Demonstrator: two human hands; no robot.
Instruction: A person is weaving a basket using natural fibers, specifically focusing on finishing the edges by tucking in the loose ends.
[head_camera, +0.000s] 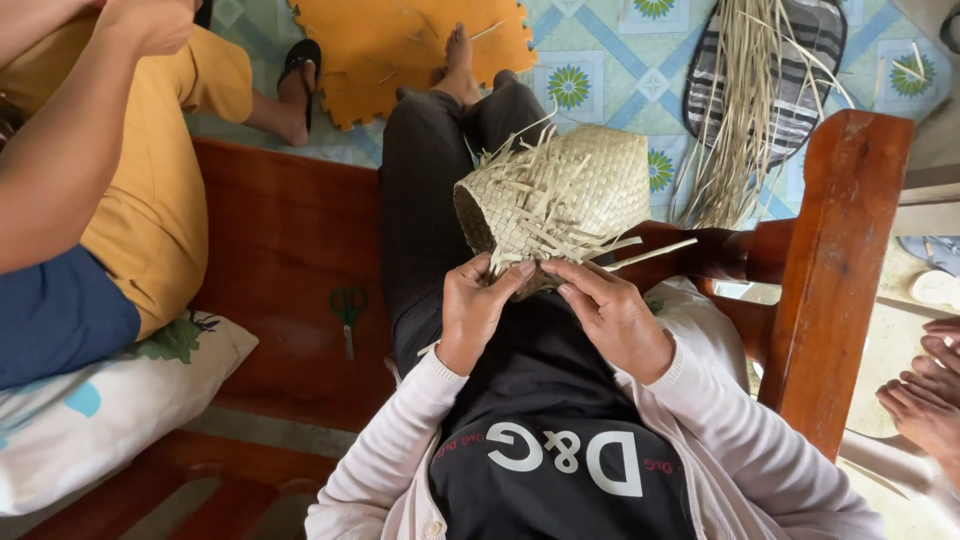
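Observation:
A small woven basket of pale palm-leaf strips rests on my lap, with loose strip ends sticking out of its near side. My left hand pinches strips at the basket's lower rim. My right hand grips the same rim just to the right, fingers curled on a strip. Both thumbs nearly meet at the weave. I sit on a wooden bench, with legs in dark trousers stretched toward the floor.
Green-handled scissors lie on the bench at my left. A person in a yellow top sits further left beside a pillow. Loose dry strips lie on a striped mat. An orange foam mat is ahead. Someone's bare feet are at right.

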